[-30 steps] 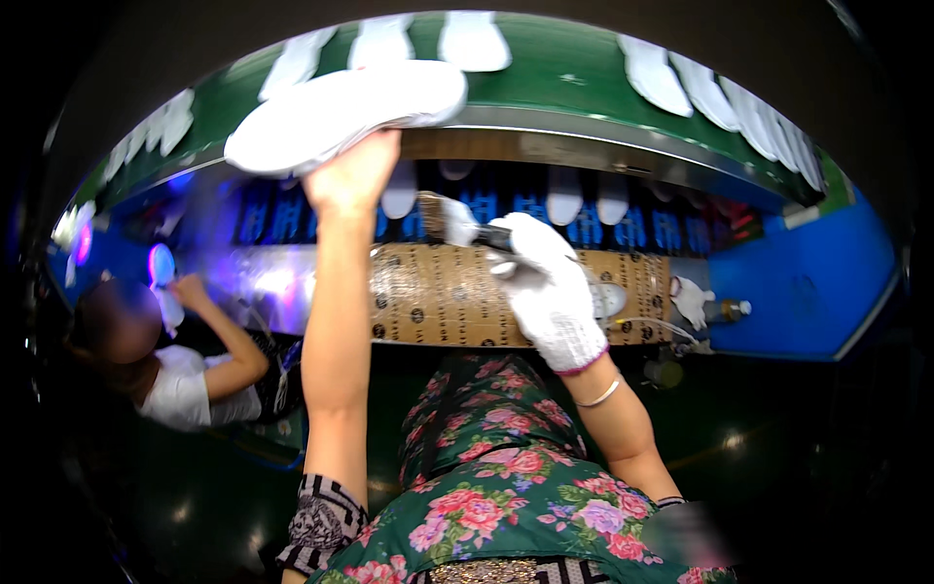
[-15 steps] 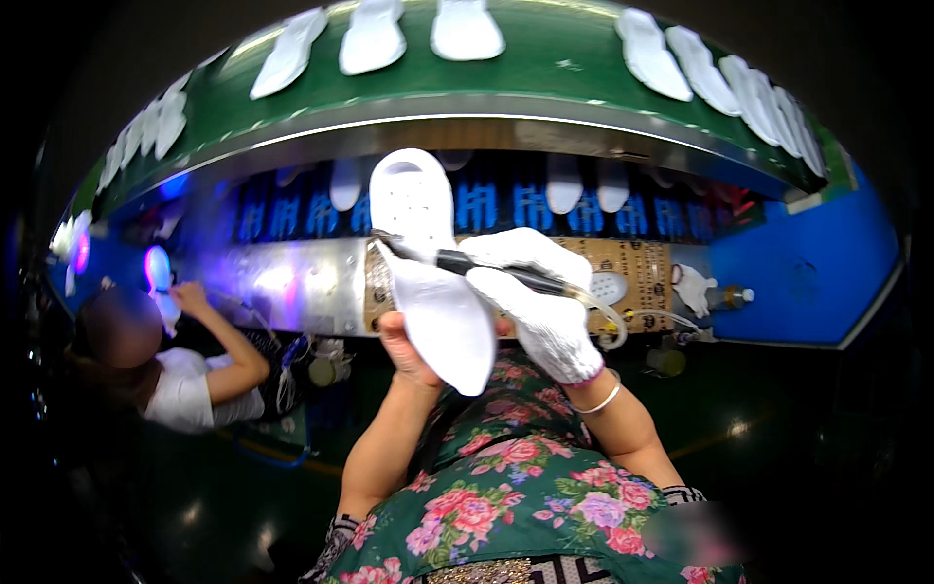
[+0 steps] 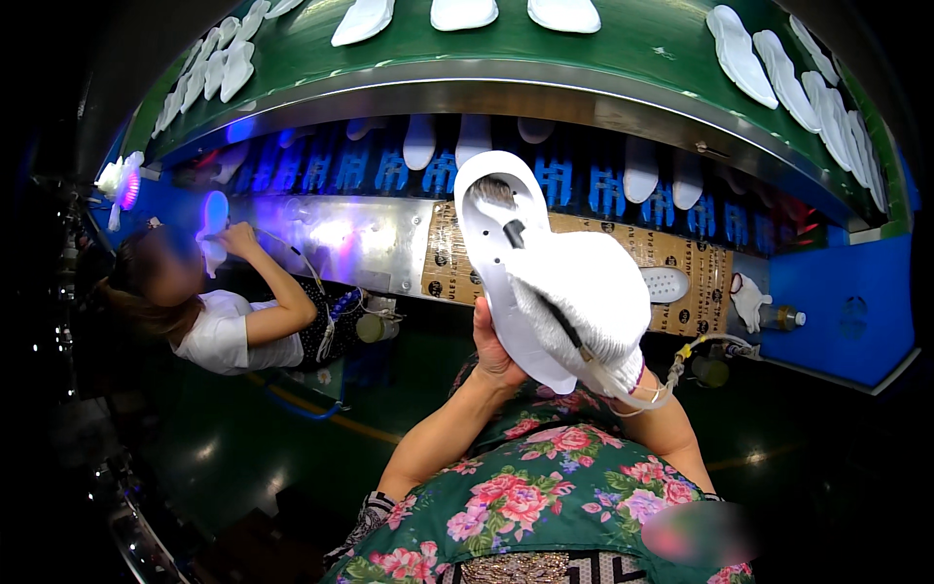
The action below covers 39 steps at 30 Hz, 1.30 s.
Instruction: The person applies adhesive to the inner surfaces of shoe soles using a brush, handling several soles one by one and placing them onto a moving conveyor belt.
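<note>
A white moulded shoe (image 3: 482,268) is held up with its heel end away from me and its toe toward me. My bare left hand (image 3: 496,355) grips it from below on the left side, fingers partly hidden underneath. In a white knitted glove, my right hand (image 3: 589,292) is closed round a black-handled brush (image 3: 493,191). The brush's dark bristles lie on the inside of the heel. A clear tube (image 3: 657,394) runs from the rear of the brush past my wrist. The glove covers much of the shoe's right side.
Beyond the shoe, a brown cardboard sheet (image 3: 449,253) covers the bench, bearing a white perforated sole piece (image 3: 665,285). Blue racks (image 3: 608,195) stand behind it. A green conveyor (image 3: 632,68) carries several white shoe parts. To the left, a co-worker (image 3: 229,326) holds a white shoe part.
The brush has moved from the shoe's middle up into its heel, and my gloved hand now covers more of the shoe. The whole view has shifted, with the bench now lower left-side up.
</note>
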{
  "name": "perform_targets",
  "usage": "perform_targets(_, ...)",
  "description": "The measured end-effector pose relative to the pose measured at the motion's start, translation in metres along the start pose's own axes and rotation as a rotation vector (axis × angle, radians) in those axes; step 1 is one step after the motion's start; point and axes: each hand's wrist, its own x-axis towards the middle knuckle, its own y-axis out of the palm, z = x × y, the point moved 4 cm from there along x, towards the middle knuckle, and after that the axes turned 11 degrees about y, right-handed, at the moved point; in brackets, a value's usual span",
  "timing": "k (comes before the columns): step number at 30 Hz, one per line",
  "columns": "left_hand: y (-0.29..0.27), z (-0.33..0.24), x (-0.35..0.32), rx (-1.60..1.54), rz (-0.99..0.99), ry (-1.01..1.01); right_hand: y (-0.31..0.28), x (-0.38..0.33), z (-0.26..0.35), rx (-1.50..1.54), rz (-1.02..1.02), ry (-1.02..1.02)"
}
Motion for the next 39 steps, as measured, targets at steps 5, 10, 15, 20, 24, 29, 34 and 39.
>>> perform_targets(5,-0.004,-0.004,0.004,-0.059,-0.091,0.010,-0.001,0.009,0.019,0.045,0.086,-0.036)
perform_targets(10,-0.005,-0.012,0.009,0.003,-0.050,0.054,-0.004,0.019,0.018,0.080,-0.183,-0.049)
perform_targets(15,-0.004,-0.020,0.022,-0.081,0.079,0.041,0.015,0.010,0.020,-0.110,-0.060,-0.224)
perform_targets(20,-0.007,-0.030,0.029,0.140,-0.122,0.185,0.006,0.018,0.000,0.195,-0.096,-0.018)
perform_targets(24,-0.005,-0.033,0.038,0.013,0.066,0.152,0.019,0.012,0.011,-0.079,-0.059,-0.242)
perform_targets(29,-0.007,-0.043,0.045,-0.430,0.087,0.161,0.020,0.016,-0.012,0.289,-0.029,0.026)
perform_targets(34,-0.005,-0.049,0.048,-0.198,0.143,0.177,0.032,0.008,0.012,-0.078,-0.032,-0.245)
perform_targets(39,-0.004,-0.057,0.054,-0.200,0.131,0.222,0.023,0.013,-0.008,0.266,0.060,0.027)
